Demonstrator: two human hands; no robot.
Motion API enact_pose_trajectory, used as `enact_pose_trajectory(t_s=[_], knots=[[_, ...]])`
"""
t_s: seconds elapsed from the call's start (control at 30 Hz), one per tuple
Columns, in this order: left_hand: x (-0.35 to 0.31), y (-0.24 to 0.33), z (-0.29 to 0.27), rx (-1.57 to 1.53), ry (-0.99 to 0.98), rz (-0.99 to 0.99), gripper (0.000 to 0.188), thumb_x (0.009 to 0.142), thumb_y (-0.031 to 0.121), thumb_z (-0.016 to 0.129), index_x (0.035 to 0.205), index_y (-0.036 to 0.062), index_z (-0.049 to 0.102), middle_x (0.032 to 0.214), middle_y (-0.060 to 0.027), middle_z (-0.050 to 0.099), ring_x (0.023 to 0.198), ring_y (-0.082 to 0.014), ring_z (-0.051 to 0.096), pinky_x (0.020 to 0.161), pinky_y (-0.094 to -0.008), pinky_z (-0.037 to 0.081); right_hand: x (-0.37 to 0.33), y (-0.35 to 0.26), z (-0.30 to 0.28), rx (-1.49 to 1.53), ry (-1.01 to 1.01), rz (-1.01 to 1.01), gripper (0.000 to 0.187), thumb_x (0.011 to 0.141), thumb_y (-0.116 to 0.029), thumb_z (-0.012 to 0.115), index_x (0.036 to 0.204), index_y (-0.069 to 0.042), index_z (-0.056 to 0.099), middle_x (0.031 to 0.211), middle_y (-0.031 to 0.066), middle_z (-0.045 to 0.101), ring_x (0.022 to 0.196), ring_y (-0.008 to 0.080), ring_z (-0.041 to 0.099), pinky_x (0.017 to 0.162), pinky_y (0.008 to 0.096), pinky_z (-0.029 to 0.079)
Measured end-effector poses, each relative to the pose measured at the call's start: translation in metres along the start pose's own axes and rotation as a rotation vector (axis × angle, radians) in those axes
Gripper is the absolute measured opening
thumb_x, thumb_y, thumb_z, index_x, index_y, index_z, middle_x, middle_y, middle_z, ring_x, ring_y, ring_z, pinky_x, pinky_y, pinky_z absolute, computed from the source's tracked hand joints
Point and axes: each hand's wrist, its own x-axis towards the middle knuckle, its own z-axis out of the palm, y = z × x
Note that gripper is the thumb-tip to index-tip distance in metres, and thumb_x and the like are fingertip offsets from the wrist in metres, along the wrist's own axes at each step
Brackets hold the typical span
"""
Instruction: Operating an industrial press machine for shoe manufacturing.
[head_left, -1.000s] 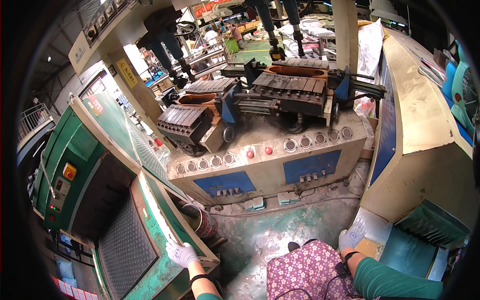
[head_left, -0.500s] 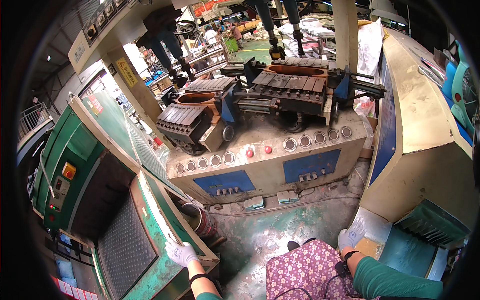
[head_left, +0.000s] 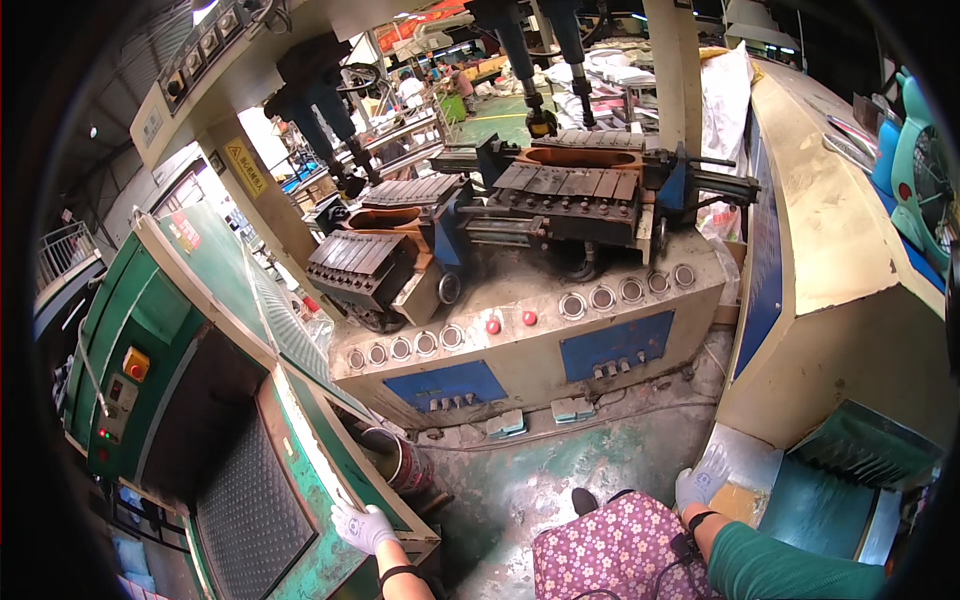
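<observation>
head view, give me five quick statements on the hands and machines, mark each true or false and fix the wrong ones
1. The left hand rests on the edge of the green machine. True.
2. The right hand is bare. False: it wears a pale glove.
3. The middle machine has two red buttons on it. True.
4. Both hands are on the middle machine. False: the left is on the green machine, the right on a metal plate at the right side.
5. The floral cloth is purple. True.
</observation>
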Motion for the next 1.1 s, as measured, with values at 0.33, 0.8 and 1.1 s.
enact_pose_trajectory(t_s=[0.33,0.8,1.1], knots=[[-0.002,0.011,-0.012,-0.035,-0.033,0.003,0.07,0.077,0.024,0.075,0.141,0.0054,0.053,0.146,-0.0195,0.054,0.134,-0.0351,0.05,0.113,-0.0456,0.04,0.001,0.004,-0.003,0.039,0.009,-0.002,0.088,0.086,-0.03,0.059,0.163,-0.003,0.025,0.172,0.0134,0.02,0.16,0.0294,0.013,0.129,0.0539,0.007],[0.022,-0.02,-0.017,0.07,-0.515,0.131,0.118,0.074,0.048,0.081,0.166,0.0108,0.016,0.171,-0.0179,0.02,0.158,-0.0337,0.019,0.126,-0.0511,0.019,-0.003,0.005,-0.005,0.026,0.049,-0.039,0.086,0.086,-0.035,0.056,0.16,0.0,0.031,0.171,0.0153,0.024,0.159,0.0304,0.016,0.127,0.0564,0.007],[0.015,-0.014,-0.015,0.153,-0.476,0.058,0.105,0.083,0.045,0.076,0.167,0.0197,0.017,0.174,-0.0068,0.017,0.159,-0.0248,0.019,0.124,-0.0558,0.021,-0.001,0.008,0.006,0.003,0.073,-0.06,0.082,0.087,-0.035,0.055,0.159,-0.001,0.035,0.17,0.0145,0.026,0.159,0.0306,0.018,0.127,0.0581,0.007]])
